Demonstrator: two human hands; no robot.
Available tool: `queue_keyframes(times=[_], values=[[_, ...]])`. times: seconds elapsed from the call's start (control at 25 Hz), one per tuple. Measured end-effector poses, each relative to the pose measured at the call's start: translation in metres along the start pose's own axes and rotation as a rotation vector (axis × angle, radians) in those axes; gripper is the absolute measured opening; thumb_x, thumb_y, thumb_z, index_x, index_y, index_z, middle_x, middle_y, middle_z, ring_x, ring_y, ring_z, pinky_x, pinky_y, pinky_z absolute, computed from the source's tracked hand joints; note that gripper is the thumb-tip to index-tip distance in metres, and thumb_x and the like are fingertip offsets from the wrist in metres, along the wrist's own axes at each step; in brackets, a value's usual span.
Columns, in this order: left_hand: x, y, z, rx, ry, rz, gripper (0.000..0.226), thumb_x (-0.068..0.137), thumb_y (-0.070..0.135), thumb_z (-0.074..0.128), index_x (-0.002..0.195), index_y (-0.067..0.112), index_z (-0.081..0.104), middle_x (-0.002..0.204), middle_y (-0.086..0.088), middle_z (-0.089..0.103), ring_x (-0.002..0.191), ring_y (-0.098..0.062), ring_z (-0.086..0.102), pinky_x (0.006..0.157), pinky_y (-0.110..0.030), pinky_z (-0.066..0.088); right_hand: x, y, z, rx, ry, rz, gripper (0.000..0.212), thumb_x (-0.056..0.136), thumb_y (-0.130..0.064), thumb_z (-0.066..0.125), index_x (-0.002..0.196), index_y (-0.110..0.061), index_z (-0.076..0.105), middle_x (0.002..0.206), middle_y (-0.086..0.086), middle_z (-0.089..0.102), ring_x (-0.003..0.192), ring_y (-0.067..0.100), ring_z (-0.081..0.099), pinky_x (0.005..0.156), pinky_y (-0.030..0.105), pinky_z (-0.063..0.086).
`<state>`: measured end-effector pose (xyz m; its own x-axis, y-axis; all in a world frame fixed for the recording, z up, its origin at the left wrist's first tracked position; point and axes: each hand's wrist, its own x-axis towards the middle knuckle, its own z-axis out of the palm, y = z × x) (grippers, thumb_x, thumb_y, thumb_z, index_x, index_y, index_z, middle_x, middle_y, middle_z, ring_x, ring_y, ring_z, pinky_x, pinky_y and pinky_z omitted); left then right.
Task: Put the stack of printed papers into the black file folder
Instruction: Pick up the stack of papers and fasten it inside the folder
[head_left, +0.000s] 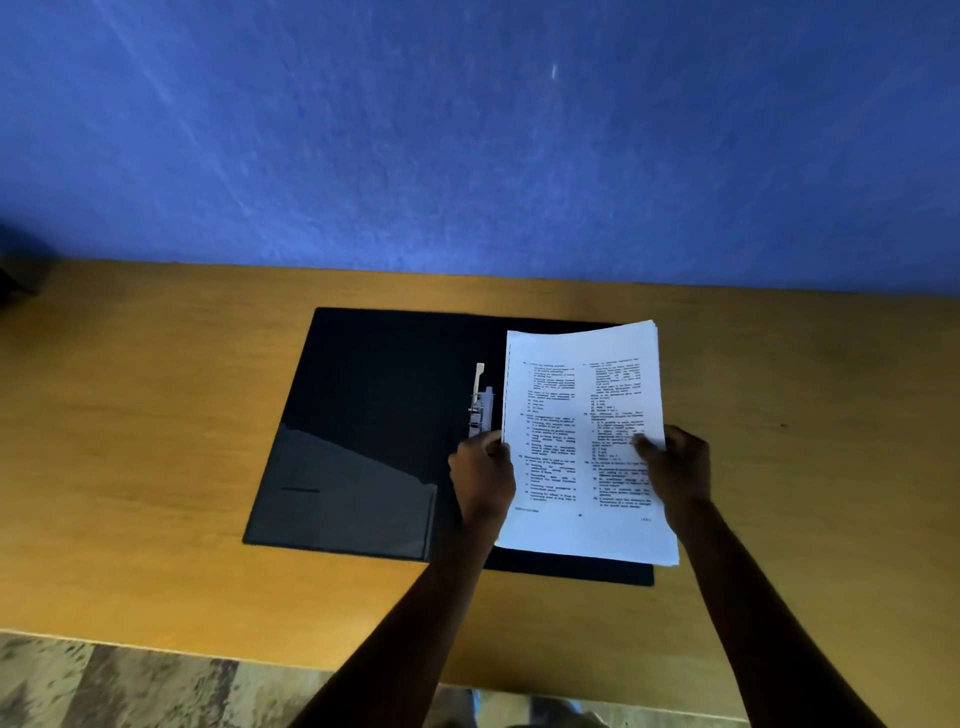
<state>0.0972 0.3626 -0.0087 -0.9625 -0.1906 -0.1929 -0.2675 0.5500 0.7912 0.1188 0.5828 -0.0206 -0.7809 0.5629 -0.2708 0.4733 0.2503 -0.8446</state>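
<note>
Papers (584, 441), a printed stack, are held over the right half of the open black folder (374, 426) on the desk (156, 415). Left hand (480, 480) grips the left edge, right hand (678, 467) the right edge. Placement step: next, lower the stack squarely beside the metal clip (480, 400).

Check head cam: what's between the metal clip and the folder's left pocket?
Head view: only bare black folder panel between the clip and the pocket.
</note>
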Motion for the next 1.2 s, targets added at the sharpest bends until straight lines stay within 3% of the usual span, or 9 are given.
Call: queue_keyframes(times=[0.08, 0.2, 0.36, 0.56, 0.68, 0.76, 0.92, 1.08, 1.2], values=[[-0.008, -0.006, -0.002, 0.055, 0.013, -0.006, 0.040, 0.088, 0.001, 0.054, 0.055, 0.012, 0.033, 0.049, -0.004, 0.033, 0.056, -0.019, 0.027, 0.062, -0.026, 0.029, -0.003, 0.000, 0.005, -0.017, 0.007, -0.023, 0.012, 0.085, -0.006, 0.070, 0.088, 0.006, 0.071, 0.088, 0.023, 0.074, 0.074, 0.024, 0.064, 0.060, 0.022, 0.042], [-0.016, -0.011, -0.006, 0.139, 0.027, -0.025, 0.040, 0.090, 0.003, 0.051, 0.055, 0.010, 0.032, 0.050, -0.002, 0.034, 0.053, -0.021, 0.030, 0.065, -0.026, 0.030, -0.007, -0.001, 0.011, -0.046, 0.028, -0.048, 0.018, 0.086, -0.007, 0.070, 0.087, 0.010, 0.068, 0.088, 0.027, 0.073, 0.080, 0.035, 0.069, 0.063, 0.027, 0.041], [-0.018, -0.010, -0.012, 0.133, 0.056, 0.009, 0.043, 0.084, -0.005, 0.047, 0.053, 0.014, 0.024, 0.048, 0.002, 0.020, 0.049, -0.011, 0.013, 0.052, -0.025, 0.019, -0.010, -0.003, 0.014, -0.049, 0.028, -0.054, 0.020, 0.086, -0.009, 0.069, 0.086, 0.011, 0.066, 0.088, 0.031, 0.071, 0.073, 0.034, 0.066, 0.058, 0.026, 0.038], [-0.015, -0.014, -0.018, 0.140, 0.080, 0.029, 0.038, 0.083, -0.007, 0.046, 0.054, 0.012, 0.030, 0.050, -0.004, 0.022, 0.050, -0.011, 0.010, 0.056, -0.025, 0.021, -0.017, -0.006, 0.020, 0.001, 0.004, -0.053, 0.019, 0.086, -0.007, 0.068, 0.084, 0.011, 0.064, 0.086, 0.033, 0.069, 0.069, 0.016, 0.053, 0.061, 0.028, 0.039], [-0.014, -0.016, -0.017, 0.190, 0.064, 0.018, 0.030, 0.088, -0.004, 0.046, 0.059, 0.001, 0.049, 0.055, -0.013, 0.046, 0.044, -0.020, 0.038, 0.047, -0.033, 0.036, -0.020, -0.003, 0.023, -0.017, 0.014, -0.050, 0.016, 0.087, -0.009, 0.068, 0.084, 0.007, 0.066, 0.084, 0.025, 0.072, 0.070, 0.017, 0.056, 0.062, 0.028, 0.040], [-0.015, -0.016, -0.016, 0.219, 0.052, 0.022, 0.023, 0.092, 0.000, 0.046, 0.075, -0.005, 0.061, 0.078, -0.022, 0.062, 0.065, -0.033, 0.060, 0.053, -0.044, 0.051, -0.021, 0.000, 0.023, -0.034, 0.023, -0.055, 0.016, 0.087, -0.010, 0.068, 0.083, 0.005, 0.066, 0.082, 0.023, 0.072, 0.069, 0.018, 0.056, 0.060, 0.027, 0.040], [-0.017, -0.020, -0.015, 0.238, 0.047, 0.050, 0.020, 0.094, 0.002, 0.047, 0.088, -0.005, 0.065, 0.100, -0.018, 0.062, 0.083, -0.032, 0.063, 0.062, -0.041, 0.053, -0.018, 0.003, 0.022, -0.116, 0.022, -0.074, 0.023, 0.087, -0.015, 0.069, 0.078, 0.005, 0.062, 0.075, 0.022, 0.069, 0.066, 0.023, 0.058, 0.058, 0.028, 0.037], [-0.016, -0.022, -0.016, 0.228, 0.058, 0.041, 0.020, 0.092, 0.001, 0.047, 0.081, -0.003, 0.064, 0.097, -0.019, 0.062, 0.070, -0.025, 0.056, 0.047, -0.025, 0.035, -0.015, 0.005, 0.024, -0.135, 0.016, -0.069, 0.024, 0.086, -0.015, 0.069, 0.079, 0.007, 0.062, 0.078, 0.024, 0.070, 0.071, 0.037, 0.063, 0.061, 0.029, 0.038], [-0.016, -0.021, -0.017, 0.223, 0.061, 0.049, 0.018, 0.090, -0.001, 0.048, 0.085, -0.010, 0.062, 0.093, -0.026, 0.062, 0.074, -0.036, 0.061, 0.055, -0.042, 0.048, -0.015, 0.005, 0.025, -0.111, 0.005, -0.062, 0.011, 0.087, -0.014, 0.068, 0.086, -0.003, 0.070, 0.088, 0.016, 0.075, 0.074, 0.024, 0.063, 0.068, 0.025, 0.037]])
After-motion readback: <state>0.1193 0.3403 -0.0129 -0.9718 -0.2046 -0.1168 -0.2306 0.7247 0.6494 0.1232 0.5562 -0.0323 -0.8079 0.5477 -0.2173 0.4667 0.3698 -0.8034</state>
